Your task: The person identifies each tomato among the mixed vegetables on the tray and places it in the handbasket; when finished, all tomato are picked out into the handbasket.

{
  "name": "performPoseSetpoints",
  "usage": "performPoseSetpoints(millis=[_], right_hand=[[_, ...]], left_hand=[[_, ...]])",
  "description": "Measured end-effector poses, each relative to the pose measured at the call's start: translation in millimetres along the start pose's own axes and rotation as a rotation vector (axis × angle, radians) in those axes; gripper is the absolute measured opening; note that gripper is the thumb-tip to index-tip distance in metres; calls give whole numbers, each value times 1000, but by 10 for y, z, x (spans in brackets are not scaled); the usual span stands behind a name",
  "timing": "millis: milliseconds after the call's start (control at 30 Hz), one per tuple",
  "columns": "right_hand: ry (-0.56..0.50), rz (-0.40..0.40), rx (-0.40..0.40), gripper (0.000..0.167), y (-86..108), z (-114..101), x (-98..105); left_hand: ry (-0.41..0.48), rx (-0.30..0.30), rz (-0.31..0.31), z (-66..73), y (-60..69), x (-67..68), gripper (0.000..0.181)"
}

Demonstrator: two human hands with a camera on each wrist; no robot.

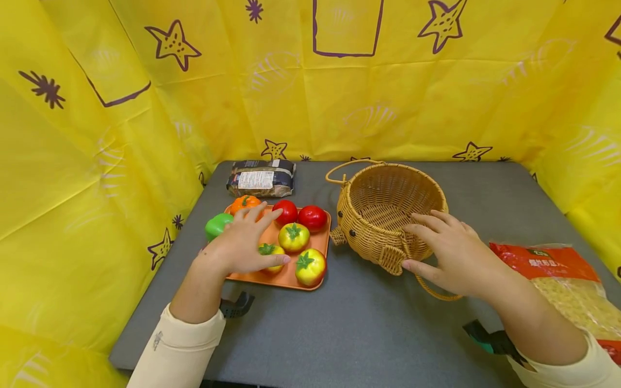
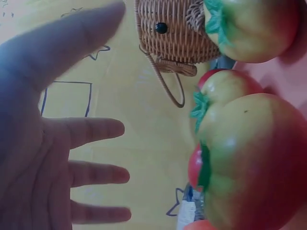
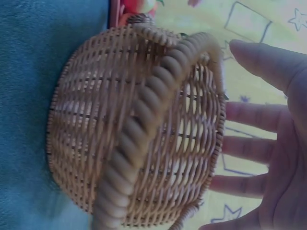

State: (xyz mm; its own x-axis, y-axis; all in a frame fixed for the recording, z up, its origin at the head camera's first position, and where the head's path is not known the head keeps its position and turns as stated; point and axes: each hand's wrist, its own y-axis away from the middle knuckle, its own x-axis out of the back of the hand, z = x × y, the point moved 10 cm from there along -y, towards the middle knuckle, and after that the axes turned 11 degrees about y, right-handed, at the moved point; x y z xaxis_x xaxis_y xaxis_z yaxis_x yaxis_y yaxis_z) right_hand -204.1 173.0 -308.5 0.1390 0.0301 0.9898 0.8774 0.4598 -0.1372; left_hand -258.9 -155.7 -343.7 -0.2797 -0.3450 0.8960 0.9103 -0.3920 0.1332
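My left hand [image 1: 242,245] is held over an orange tray [image 1: 286,279], its fingers straight and nothing in its grasp. On the tray are yellow-red tomato-like fruits with green leafy tops [image 1: 310,268], two red fruits [image 1: 312,218] and an orange pepper-like piece [image 1: 245,203]. A green pepper [image 1: 218,225] shows at the tray's left side, partly behind the hand. At the right rim of a wicker basket [image 1: 364,237] with an animal face is my right hand [image 1: 453,253], fingers extended and not gripping. Whether it touches the rim I cannot tell. The basket's woven handle [image 3: 144,115] hangs down on that side.
A dark package with a white label [image 1: 259,180] lies behind the tray. At the right edge of the grey table [image 1: 339,339] lies a red and clear bag of pasta-like pieces [image 1: 567,280], partly behind the right forearm. Yellow patterned cloth [image 1: 310,108] surrounds the table.
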Motion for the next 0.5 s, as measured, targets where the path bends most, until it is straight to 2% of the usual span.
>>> performPoseSetpoints(millis=[100,233,500], right_hand=[[-16,39,11,63,2,-10,-1],[-39,99,26,61,10,-18,9],[-66,263,90,61,40,-51,66]], left_hand=[[21,-24,-15,0,-10,-58,96],[47,-25,-38,-37,-33,-142,82],[15,-75,-44,-82,-59,-274,60]])
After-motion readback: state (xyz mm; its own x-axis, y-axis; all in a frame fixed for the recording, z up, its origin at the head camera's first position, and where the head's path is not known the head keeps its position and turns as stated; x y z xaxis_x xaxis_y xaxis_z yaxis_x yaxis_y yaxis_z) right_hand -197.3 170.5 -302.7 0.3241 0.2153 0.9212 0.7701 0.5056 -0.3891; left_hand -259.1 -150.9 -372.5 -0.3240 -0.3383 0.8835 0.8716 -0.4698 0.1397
